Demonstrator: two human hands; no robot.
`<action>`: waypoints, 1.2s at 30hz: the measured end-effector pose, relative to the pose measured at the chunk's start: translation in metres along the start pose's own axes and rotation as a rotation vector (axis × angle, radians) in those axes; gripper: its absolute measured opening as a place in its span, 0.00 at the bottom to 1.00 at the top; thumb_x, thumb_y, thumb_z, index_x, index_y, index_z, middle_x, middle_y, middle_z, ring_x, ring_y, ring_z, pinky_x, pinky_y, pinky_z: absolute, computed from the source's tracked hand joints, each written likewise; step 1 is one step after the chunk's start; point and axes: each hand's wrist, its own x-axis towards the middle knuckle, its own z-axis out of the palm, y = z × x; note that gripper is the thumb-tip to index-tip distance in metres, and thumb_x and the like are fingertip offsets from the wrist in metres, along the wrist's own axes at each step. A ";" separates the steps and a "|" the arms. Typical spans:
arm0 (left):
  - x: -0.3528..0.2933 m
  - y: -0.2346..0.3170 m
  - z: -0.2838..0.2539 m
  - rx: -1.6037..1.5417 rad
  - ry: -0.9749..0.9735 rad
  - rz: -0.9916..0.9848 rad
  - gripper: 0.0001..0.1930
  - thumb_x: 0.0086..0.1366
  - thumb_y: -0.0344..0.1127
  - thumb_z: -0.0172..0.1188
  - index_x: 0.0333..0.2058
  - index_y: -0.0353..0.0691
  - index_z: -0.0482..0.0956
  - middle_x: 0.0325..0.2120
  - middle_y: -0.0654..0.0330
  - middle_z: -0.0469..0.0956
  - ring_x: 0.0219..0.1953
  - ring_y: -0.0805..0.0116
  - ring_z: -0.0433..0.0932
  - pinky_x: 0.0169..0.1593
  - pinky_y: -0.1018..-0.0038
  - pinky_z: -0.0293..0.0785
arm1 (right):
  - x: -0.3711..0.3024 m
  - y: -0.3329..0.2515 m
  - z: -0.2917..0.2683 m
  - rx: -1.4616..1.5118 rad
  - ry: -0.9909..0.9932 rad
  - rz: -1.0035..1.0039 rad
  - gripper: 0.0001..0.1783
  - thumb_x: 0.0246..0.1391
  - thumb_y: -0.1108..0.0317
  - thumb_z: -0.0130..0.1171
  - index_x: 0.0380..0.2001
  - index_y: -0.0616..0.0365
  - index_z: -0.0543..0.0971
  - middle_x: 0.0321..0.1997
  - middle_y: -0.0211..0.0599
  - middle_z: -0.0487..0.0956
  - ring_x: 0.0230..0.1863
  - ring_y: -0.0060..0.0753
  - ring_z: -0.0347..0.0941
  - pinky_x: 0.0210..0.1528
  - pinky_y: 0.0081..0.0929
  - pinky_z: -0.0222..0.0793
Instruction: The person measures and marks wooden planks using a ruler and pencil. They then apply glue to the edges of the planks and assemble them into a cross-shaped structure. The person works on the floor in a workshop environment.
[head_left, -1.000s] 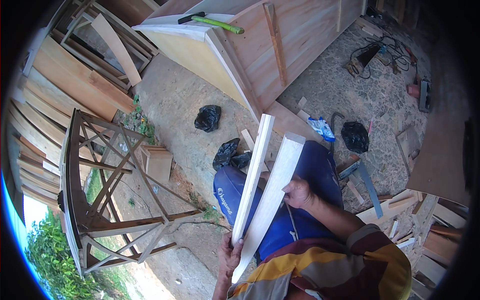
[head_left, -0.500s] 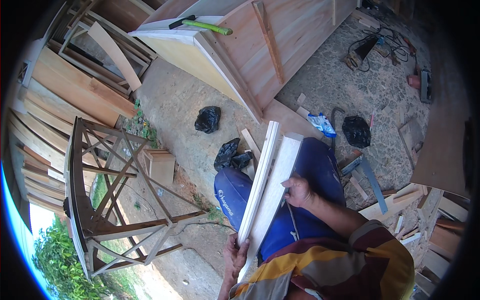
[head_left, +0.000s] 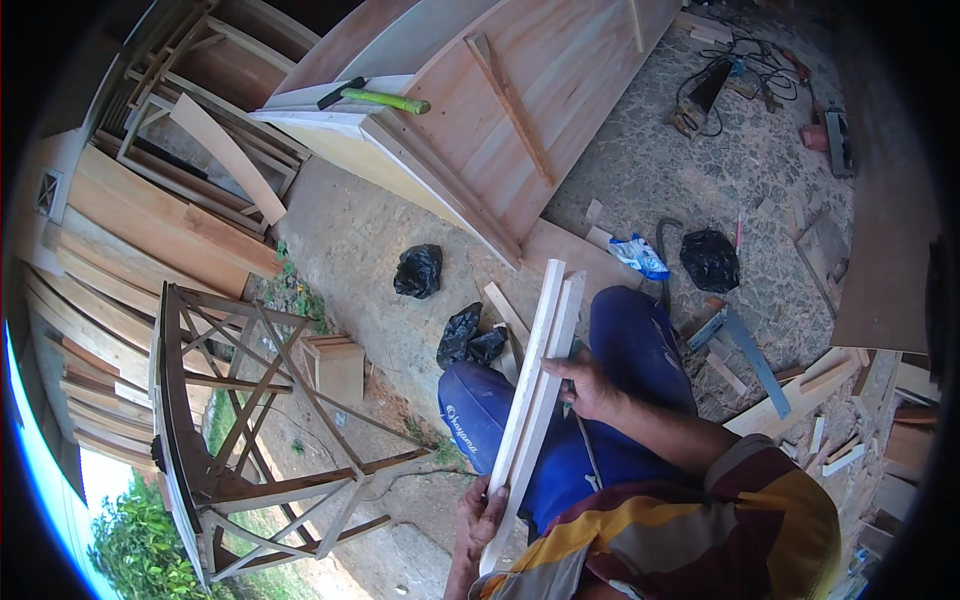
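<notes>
Across my lap, slanting from lower left to upper right, lie two long pale wood strips held together. The narrower wood strip rests along the wider wood strip on my right side. My left hand is closed round their lower end, thumb on top. Higher up, my right hand grips the right edge of the strips, thumb over the face. A thin greenish stick-like thing shows by its fingers, mostly hidden. My blue trousers are beneath the strips.
Ahead stands a large plywood piece with a green-handled hammer on top. At left is a wooden frame with crossed braces. Black plastic bags, a handsaw, offcuts and corded tools lie on the ground.
The two strips have come closer together, and the wider one now shows less of its face. My right hand has shifted up and left along them. The view has turned slightly.
</notes>
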 end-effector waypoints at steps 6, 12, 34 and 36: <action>0.008 0.008 0.000 0.175 -0.031 0.199 0.21 0.70 0.39 0.58 0.56 0.34 0.75 0.45 0.50 0.77 0.43 0.64 0.76 0.47 0.68 0.73 | 0.002 -0.004 0.000 -0.026 -0.028 -0.045 0.28 0.49 0.65 0.71 0.50 0.50 0.68 0.33 0.24 0.75 0.16 0.10 0.64 0.12 0.13 0.52; 0.010 0.016 0.009 0.222 -0.007 0.198 0.19 0.69 0.35 0.58 0.57 0.36 0.75 0.48 0.50 0.77 0.45 0.62 0.76 0.51 0.67 0.73 | -0.001 -0.007 -0.005 0.000 -0.132 -0.040 0.28 0.48 0.63 0.71 0.50 0.50 0.69 0.32 0.24 0.75 0.16 0.11 0.62 0.12 0.13 0.52; 0.045 0.126 -0.043 1.093 0.300 0.888 0.20 0.59 0.31 0.59 0.51 0.43 0.73 0.48 0.57 0.74 0.54 0.58 0.73 0.58 0.57 0.68 | 0.018 0.018 -0.065 -0.030 -0.039 0.014 0.30 0.64 0.56 0.57 0.63 0.57 0.65 0.51 0.46 0.79 0.20 0.18 0.69 0.14 0.14 0.60; 0.051 0.127 -0.040 1.117 0.341 0.934 0.20 0.59 0.31 0.59 0.52 0.47 0.75 0.48 0.57 0.72 0.54 0.60 0.73 0.59 0.56 0.67 | 0.018 0.020 -0.066 -0.058 -0.036 0.003 0.27 0.67 0.55 0.53 0.61 0.62 0.69 0.46 0.43 0.80 0.20 0.17 0.68 0.14 0.14 0.61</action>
